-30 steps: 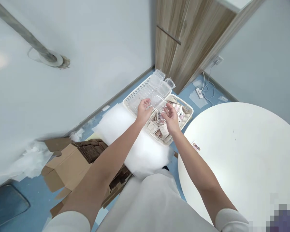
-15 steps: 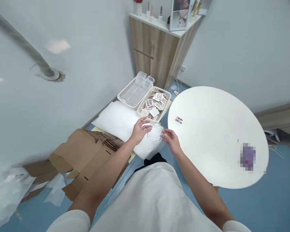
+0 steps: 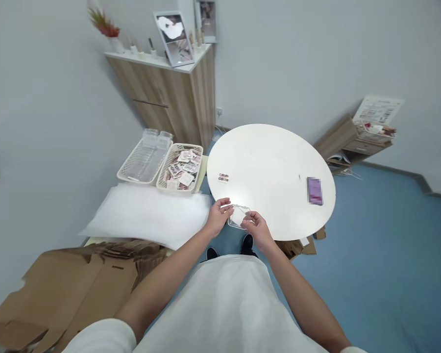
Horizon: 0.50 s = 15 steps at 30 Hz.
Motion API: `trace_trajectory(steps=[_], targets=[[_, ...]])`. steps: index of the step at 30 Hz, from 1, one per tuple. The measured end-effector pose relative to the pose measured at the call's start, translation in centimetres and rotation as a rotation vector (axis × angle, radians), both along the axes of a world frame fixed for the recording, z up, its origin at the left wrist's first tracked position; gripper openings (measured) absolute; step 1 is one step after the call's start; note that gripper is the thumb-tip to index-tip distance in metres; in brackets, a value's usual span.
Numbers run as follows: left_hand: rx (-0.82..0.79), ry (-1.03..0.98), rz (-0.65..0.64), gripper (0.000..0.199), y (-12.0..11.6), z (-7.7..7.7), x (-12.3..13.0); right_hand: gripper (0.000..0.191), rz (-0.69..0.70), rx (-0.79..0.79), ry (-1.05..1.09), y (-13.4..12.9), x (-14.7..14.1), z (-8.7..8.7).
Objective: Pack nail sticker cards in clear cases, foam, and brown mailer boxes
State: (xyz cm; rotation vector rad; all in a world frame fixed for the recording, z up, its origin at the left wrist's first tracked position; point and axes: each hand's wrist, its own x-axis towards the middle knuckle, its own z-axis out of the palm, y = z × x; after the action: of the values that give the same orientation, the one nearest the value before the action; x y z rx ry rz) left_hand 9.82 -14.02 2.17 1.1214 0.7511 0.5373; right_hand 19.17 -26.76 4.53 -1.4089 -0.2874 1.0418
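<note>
Hands (image 3: 235, 216) closed on opposite sides of a clear box (image 3: 238, 216) — shallow, rectangular, see-through.

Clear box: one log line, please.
left hand, right hand: both holding clear box; round table: alongside; small patterned card: on table

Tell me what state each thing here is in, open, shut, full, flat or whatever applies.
Clear box: held between left hand and right hand; whether latched, I can't tell.
Left basket: uncovered, holding clear plastic containers.
Right basket: uncovered, filled with small cards.
Cardboard pieces: unassembled, piled.
Small patterned card: lying on the round table.
Cabinet: closed.
</note>
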Motion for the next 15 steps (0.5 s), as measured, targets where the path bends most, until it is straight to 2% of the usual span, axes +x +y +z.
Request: trace_trajectory(steps=[4, 6, 9, 12, 15], targets=[[0.324, 0.176, -0.027, 0.027, -2.9, 0.9, 4.1, 0.035, -0.164, -0.042, -0.027, -3.1, 3.8, 0.0], [0.409, 0.179, -0.121, 0.024, -4.6, 1.5, 6.0, 0.035, -0.207, -0.062, -0.085, -4.4, 5.9, -0.1], [0.32, 0.127, -0.289, 0.029, -6.9, 1.9, 8.9, 0.033, -0.222, -0.09, -0.204, -5.7, 8.7, -0.4], [0.126, 0.086, -0.307, 0.035, -8.6, 1.8, 11.6, 0.032, -0.158, -0.08, -0.332, -6.4, 10.8, -0.8], [-0.04, 0.035, -0.305, 0.037, -9.3, 1.5, 13.8, 0.031, -0.035, -0.028, -0.437, -7.2, 12.7, -0.9]])
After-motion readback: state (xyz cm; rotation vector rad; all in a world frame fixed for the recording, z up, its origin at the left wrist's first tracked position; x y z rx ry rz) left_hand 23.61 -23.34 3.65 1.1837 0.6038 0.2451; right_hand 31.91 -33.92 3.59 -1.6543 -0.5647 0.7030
